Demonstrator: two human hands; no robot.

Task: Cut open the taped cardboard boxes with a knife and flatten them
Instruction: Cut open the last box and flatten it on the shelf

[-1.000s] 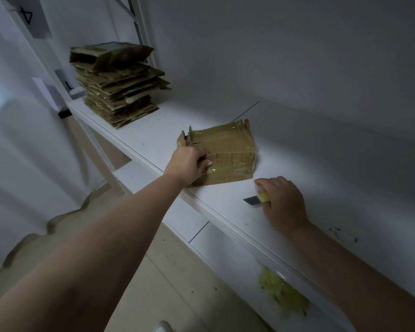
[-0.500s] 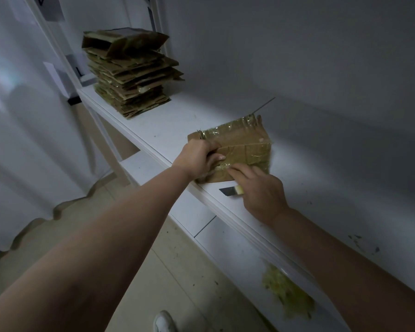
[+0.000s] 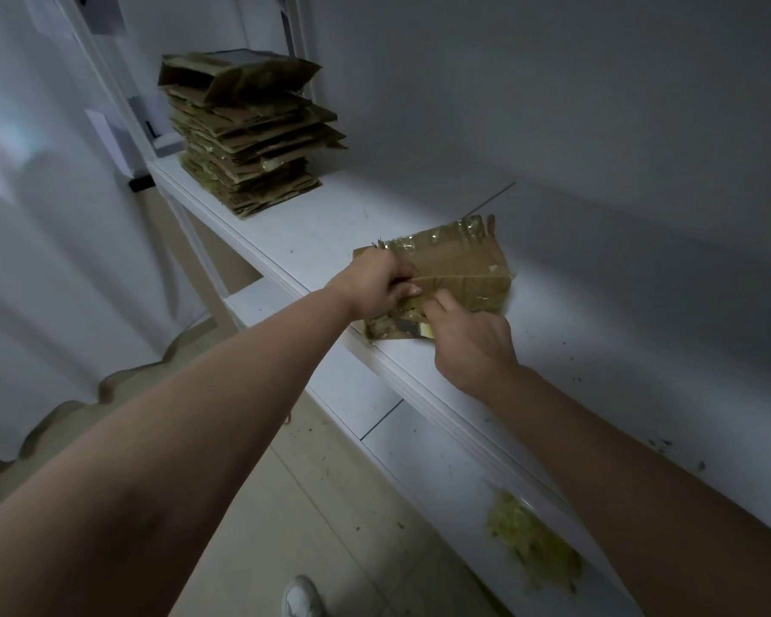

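A taped brown cardboard box [image 3: 459, 264], lying low and mostly flat, rests on the white shelf [image 3: 312, 233] near its front edge. My left hand [image 3: 375, 282] grips the box's left edge with curled fingers. My right hand [image 3: 468, 340] lies at the box's near edge, one finger reaching onto the cardboard. It holds a knife [image 3: 412, 328] with a yellow handle, its dark blade pointing left over the box's near corner. Most of the handle is hidden in the hand.
A tall stack of flattened cardboard boxes [image 3: 250, 140] stands at the shelf's far left end. A lower shelf [image 3: 419, 443] carries a yellow-green scrap pile [image 3: 530, 541]. White fabric hangs at the left, and a white shoe [image 3: 301, 596] shows on the floor.
My right hand moved left with the knife from the bare shelf to the box's near edge. The box now lies flatter under both hands.
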